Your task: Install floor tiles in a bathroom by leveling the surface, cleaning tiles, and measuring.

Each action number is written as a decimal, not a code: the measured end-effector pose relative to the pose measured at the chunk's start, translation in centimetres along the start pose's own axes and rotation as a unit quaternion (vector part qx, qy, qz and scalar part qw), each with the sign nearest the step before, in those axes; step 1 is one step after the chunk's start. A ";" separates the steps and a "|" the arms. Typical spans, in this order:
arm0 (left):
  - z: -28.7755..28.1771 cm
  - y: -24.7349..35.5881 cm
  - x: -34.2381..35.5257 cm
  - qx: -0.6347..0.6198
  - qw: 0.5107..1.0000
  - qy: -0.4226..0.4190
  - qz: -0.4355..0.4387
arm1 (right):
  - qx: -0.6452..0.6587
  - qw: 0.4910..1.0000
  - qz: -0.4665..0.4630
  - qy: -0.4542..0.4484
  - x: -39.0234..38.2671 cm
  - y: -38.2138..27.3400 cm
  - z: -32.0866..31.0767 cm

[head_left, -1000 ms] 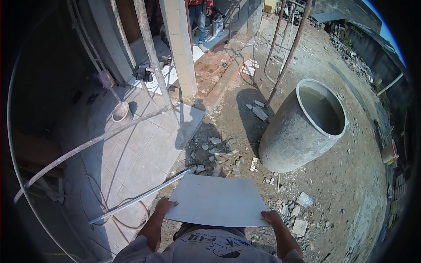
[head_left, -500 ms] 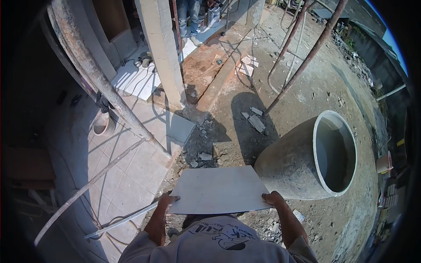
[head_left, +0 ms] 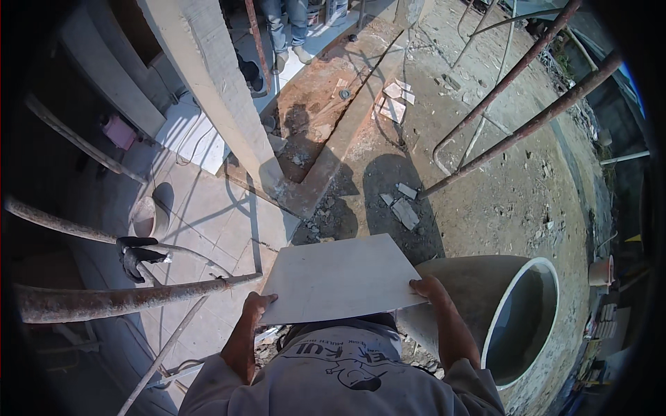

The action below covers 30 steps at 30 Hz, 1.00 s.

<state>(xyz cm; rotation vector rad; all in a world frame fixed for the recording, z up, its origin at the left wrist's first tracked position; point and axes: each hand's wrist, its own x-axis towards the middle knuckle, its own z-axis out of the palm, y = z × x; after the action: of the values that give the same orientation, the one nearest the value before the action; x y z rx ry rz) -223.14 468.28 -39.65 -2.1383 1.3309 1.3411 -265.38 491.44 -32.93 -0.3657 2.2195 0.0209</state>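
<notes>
A large pale grey square tile point(head_left: 340, 277) is held level in front of my body by both hands. My left hand point(head_left: 261, 304) grips its left edge near the lower corner, thumb on top. My right hand point(head_left: 426, 290) grips the right edge the same way. Just right of and below the tile stands a large grey barrel point(head_left: 444, 291) with liquid inside, close to my right arm. Left of the tile is a rusty scaffold pipe point(head_left: 97, 303), with a black cloth or glove point(head_left: 135, 258) hanging on the pipework above it.
A concrete column point(head_left: 208, 97) rises ahead beside an orange dirt trench point(head_left: 319, 104). Another person's legs point(head_left: 291, 31) stand on white flooring behind it. A bucket point(head_left: 147, 218) sits on the tiled floor point(head_left: 187, 263). Rusty poles point(head_left: 527, 121) and broken tile pieces point(head_left: 392, 111) are ahead right.
I have moved forward with the tile: the column and trench are nearer, while the barrel has slid down to beside my right arm and the left scaffold pipes are closer.
</notes>
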 end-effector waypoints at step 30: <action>-1.0 52.2 11.9 0.009 0.997 0.019 -0.072 | -0.070 0.994 -0.075 -0.029 36.5 -32.9 -41.8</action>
<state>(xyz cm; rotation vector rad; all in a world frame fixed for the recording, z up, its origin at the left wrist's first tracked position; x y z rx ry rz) -263.62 433.22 -37.62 -2.2108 1.1738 1.2334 -309.86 444.82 -31.16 -0.6009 2.1333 0.1052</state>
